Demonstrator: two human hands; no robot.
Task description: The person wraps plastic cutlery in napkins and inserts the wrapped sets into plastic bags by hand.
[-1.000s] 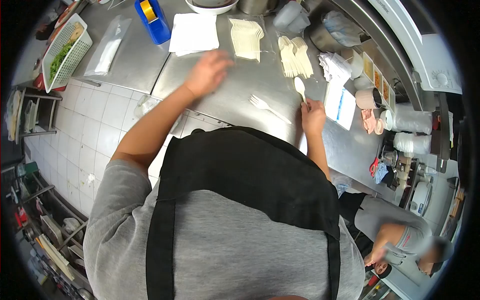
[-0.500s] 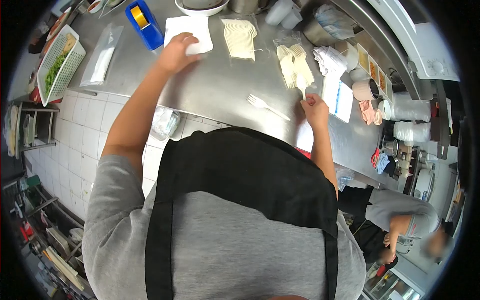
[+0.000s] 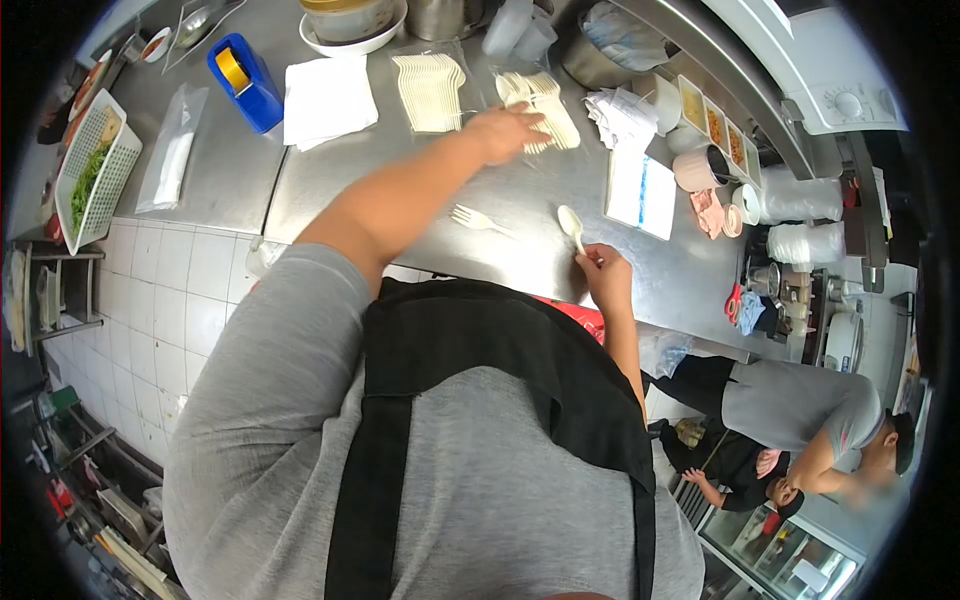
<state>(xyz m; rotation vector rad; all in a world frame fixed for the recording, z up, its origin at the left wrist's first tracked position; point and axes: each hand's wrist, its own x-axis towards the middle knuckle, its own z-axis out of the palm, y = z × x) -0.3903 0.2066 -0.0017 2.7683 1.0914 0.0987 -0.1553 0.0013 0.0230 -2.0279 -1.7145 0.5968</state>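
Note:
My right hand [image 3: 607, 277], near the front edge of the steel table, pinches the handle end of a pale plastic spoon [image 3: 571, 224]. The bowl of the spoon points away from me. My left hand [image 3: 508, 135] reaches across to a bag of pale plastic cutlery [image 3: 540, 95], its fingers stretched over the lower part and slightly blurred. Between my arms a single plastic fork [image 3: 478, 219] lies on the table. A second pack of plastic cutlery [image 3: 428, 92], neatly stacked, is left of that bag. Farther left is a stack of white napkins [image 3: 328, 100].
A blue tape dispenser [image 3: 246, 85] and a plastic-wrapped packet [image 3: 173, 160] sit at left, near a white basket of greens [image 3: 97, 180]. At right are a white-and-blue packet [image 3: 641, 195] and ingredient containers [image 3: 715, 125]. Two other people are at lower right.
My left hand has moved right, from the white napkins to the cutlery bag. My right hand has drawn the spoon away from that bag, toward me. The view has shifted.

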